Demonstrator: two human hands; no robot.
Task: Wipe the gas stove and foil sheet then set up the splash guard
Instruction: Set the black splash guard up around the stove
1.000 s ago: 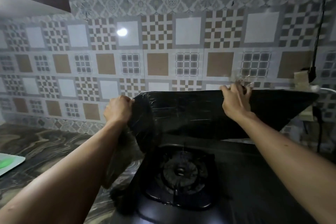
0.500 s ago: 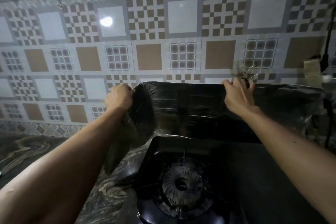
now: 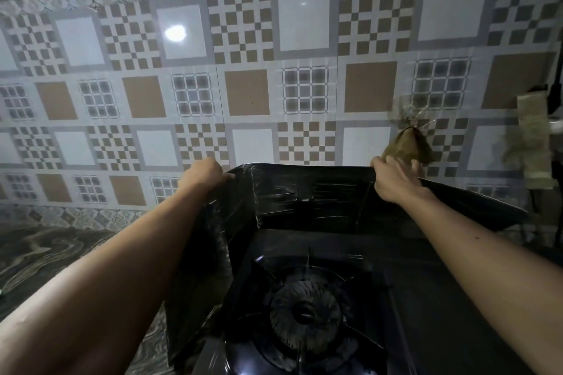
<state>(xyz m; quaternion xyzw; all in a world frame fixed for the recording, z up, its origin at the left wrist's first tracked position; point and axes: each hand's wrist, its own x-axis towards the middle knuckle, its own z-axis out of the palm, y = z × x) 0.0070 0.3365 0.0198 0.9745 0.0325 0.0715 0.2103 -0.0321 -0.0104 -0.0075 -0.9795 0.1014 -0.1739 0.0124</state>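
A dark, shiny folding splash guard (image 3: 307,195) stands upright around the back of a black gas stove (image 3: 307,307). Its left panel (image 3: 198,277) angles toward me along the stove's left side, and its right panel (image 3: 469,210) spreads out to the right. My left hand (image 3: 204,178) grips the guard's top edge at the left fold. My right hand (image 3: 393,183) grips the top edge at the right fold, with a brown cloth (image 3: 406,146) sticking up from behind its fingers. The stove's round burner and pan support sit below the guard.
A patterned tiled wall (image 3: 243,94) rises close behind the guard. The marbled dark countertop (image 3: 45,256) stretches to the left. At the far right, a cable (image 3: 559,39) and a pale wrapped fitting (image 3: 533,137) hang on the wall.
The view has tilted down and closer, showing more of the burner. The guard's left panel has swung further toward me along the stove's side. Both hands keep their grip on the top edge.
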